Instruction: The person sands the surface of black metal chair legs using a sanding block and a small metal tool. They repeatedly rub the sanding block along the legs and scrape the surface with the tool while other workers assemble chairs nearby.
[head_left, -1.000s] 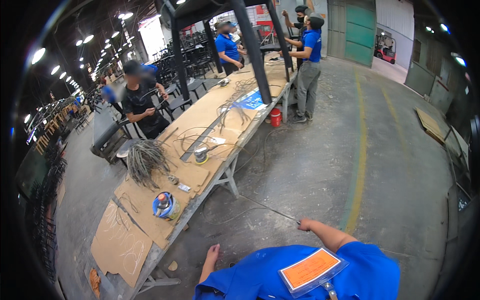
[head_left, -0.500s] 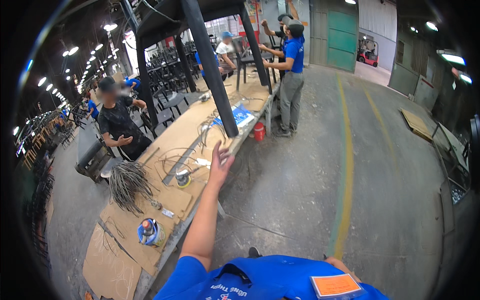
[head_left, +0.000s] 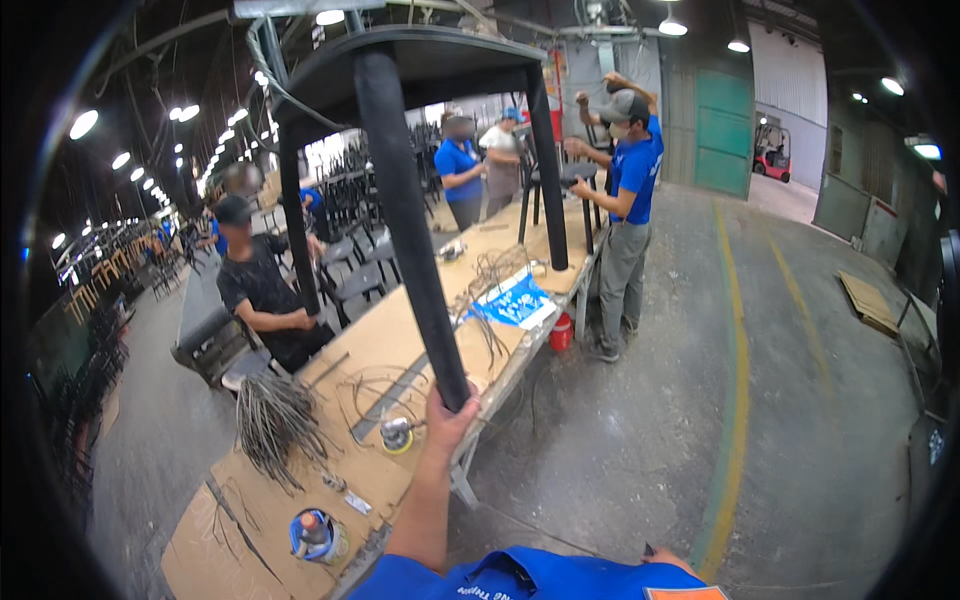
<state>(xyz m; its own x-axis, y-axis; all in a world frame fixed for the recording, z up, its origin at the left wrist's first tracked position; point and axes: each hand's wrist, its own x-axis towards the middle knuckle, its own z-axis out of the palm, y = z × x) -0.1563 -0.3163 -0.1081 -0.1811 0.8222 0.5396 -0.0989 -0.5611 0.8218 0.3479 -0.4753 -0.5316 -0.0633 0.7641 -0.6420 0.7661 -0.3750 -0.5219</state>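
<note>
A black chair hangs above the work table with its legs pointing down and its seat's underside showing. My left hand grips the foot of its nearest leg, fingers wrapped round it. Across the table, a person in dark clothes has a hand at another leg of it. Low at the lower edge, my right hand is only partly visible, closed, with a small dark tip sticking out that I cannot make out. Below my left hand, a round sander-like tool lies on the cardboard-covered table.
A bundle of grey cords and a blue-rimmed tub with a bottle sit on the table's near end. Coworkers handle another chair farther along. A red bucket stands by the table; a red forklift is far off.
My left hand has gone from open below the leg to gripping its foot. The view has shifted, showing more of the seat. The person opposite has brought a hand to a chair leg.
</note>
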